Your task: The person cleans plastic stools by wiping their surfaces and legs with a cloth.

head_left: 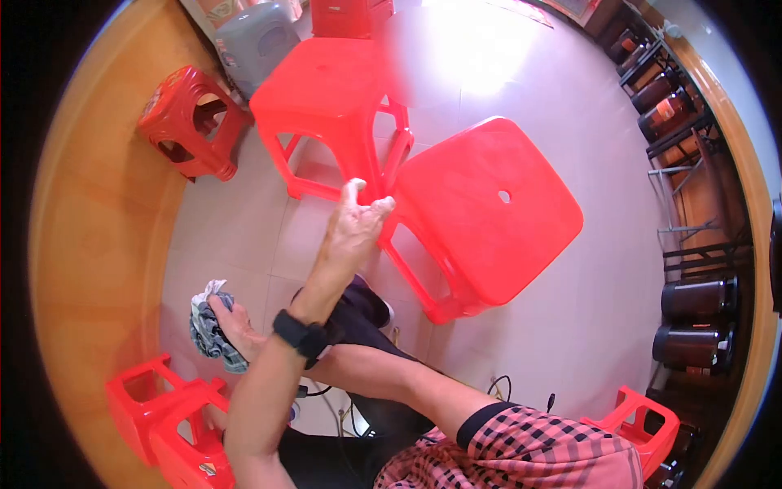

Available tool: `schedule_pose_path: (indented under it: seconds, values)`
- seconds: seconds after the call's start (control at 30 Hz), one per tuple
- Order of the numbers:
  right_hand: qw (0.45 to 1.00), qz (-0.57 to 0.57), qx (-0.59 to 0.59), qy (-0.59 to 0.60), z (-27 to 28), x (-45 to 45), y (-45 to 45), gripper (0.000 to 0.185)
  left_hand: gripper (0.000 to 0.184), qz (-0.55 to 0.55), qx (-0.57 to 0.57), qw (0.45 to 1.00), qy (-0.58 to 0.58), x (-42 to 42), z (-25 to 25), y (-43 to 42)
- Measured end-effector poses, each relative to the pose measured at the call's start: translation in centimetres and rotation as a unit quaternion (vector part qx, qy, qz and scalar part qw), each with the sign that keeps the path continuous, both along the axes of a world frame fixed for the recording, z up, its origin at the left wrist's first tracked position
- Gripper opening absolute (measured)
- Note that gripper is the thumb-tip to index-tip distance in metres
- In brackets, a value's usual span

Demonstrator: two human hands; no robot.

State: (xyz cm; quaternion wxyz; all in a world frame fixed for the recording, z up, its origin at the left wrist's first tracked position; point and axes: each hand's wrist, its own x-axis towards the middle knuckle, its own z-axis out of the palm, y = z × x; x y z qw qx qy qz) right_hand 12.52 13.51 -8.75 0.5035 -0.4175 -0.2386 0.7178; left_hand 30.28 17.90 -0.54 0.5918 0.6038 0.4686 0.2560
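Note:
My left hand, with a black watch on its wrist, reaches forward with thumb and fingers apart. Its fingertips are at the near left corner of a red plastic stool; whether they press on it I cannot tell. This stool is tilted, its square seat turned towards me and a small hole in the seat. Just behind, a second red stool stands upright. Crossing beneath my left arm, my right hand is closed around a crumpled checked cloth at the left.
A darker red stool and a grey stool stand by the wooden wall. More red stools are at the lower left and lower right. Dark containers line the right side. Cables lie near my legs.

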Motion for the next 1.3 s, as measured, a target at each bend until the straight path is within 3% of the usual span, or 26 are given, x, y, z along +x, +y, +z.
schedule_pose_path:
  seconds: [0.07, 0.17, 0.3, 0.37, 0.5, 0.57, 0.67, 0.77, 1.0, 1.07, 1.17, 1.23, 1.3]
  values:
    - [1.0, -0.008, 0.001, 0.003, 0.2, 0.3, 0.2, 0.039, 0.065, 0.023, 0.012, 1.0, 0.011, 2.2, -4.9, 0.4]
    - [1.0, -0.022, 0.003, 0.013, 0.4, 0.7, 0.6, 0.04, 0.064, -0.027, 0.015, 0.993, 0.112, 4.0, -4.9, -1.1]
    - [0.999, -0.041, 0.009, 0.02, 0.9, 1.3, 1.6, 0.041, 0.062, -0.054, 0.071, 0.992, 0.086, 4.5, -4.5, -0.3]
    - [0.999, -0.046, 0.012, 0.019, 0.9, 1.2, 1.8, 0.041, 0.064, -0.03, 0.203, 0.972, 0.113, 4.7, -2.4, 0.7]
    - [0.998, -0.049, 0.023, 0.013, 1.1, 1.0, 2.2, 0.042, 0.072, -0.069, 0.315, 0.935, 0.149, 5.6, -0.5, 2.2]
    - [0.998, -0.057, 0.026, 0.008, 0.5, 0.7, 2.2, 0.043, 0.073, -0.111, 0.318, 0.912, 0.236, 5.9, -1.3, 2.3]
    - [0.998, -0.062, 0.027, 0.002, 0.4, 0.5, 2.3, 0.044, 0.076, -0.111, 0.338, 0.907, 0.223, 6.0, -5.0, 2.6]
    - [0.997, -0.068, 0.025, -0.001, 0.5, 0.5, 2.1, 0.045, 0.078, -0.124, 0.286, 0.936, 0.164, 5.5, -4.0, 2.9]
    - [0.996, -0.08, 0.032, -0.016, 1.4, 1.3, 1.5, 0.047, 0.072, -0.127, 0.297, 0.936, 0.143, 1.3, -5.4, 1.3]
    - [0.996, -0.086, 0.033, -0.021, 1.3, 1.1, 1.6, 0.047, 0.068, -0.13, 0.215, 0.95, 0.185, 0.3, -4.0, 0.3]
    - [0.994, -0.093, 0.039, -0.032, 1.0, 0.9, 1.7, 0.048, 0.06, -0.14, 0.175, 0.964, 0.142, -0.9, 0.1, -1.4]
    - [0.993, -0.101, 0.045, -0.043, 0.0, 0.1, 1.8, 0.049, 0.053, -0.129, 0.079, 0.985, 0.081, -2.1, 5.4, -3.5]
    - [0.99, -0.113, 0.06, -0.055, 0.9, 1.2, 2.1, 0.05, 0.046, -0.09, 0.051, 0.993, -0.05, -4.7, 9.1, -6.4]
